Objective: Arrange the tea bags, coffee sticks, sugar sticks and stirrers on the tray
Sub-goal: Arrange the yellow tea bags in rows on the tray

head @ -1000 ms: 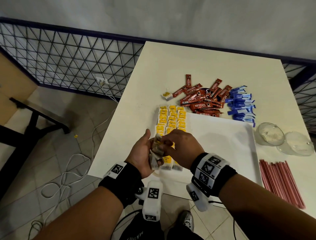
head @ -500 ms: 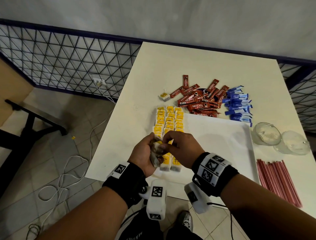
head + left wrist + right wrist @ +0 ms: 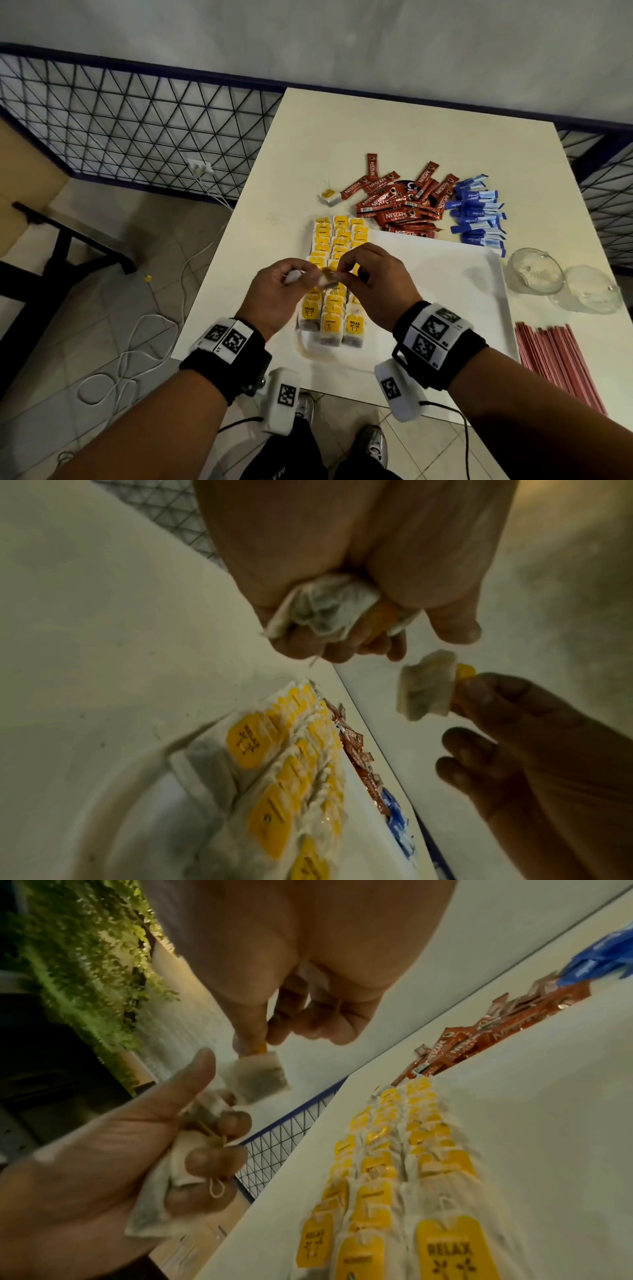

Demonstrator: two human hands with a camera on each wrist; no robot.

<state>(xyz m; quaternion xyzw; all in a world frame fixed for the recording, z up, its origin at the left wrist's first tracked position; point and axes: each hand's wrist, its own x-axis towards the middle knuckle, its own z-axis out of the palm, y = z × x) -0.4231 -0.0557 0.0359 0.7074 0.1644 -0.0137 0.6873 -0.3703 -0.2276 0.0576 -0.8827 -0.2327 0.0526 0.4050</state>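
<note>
A: What are the hands doing?
B: The left hand clutches a bunch of tea bags; the right hand pinches a single tea bag by its yellow tag.
A: And the others?
B: In three rows along the left side of the white tray; the coffee sticks lie just beyond its far edge.

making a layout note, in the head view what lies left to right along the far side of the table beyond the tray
lone yellow-tagged tea bag → pile of red-brown coffee sticks → pile of blue sugar sticks
</note>
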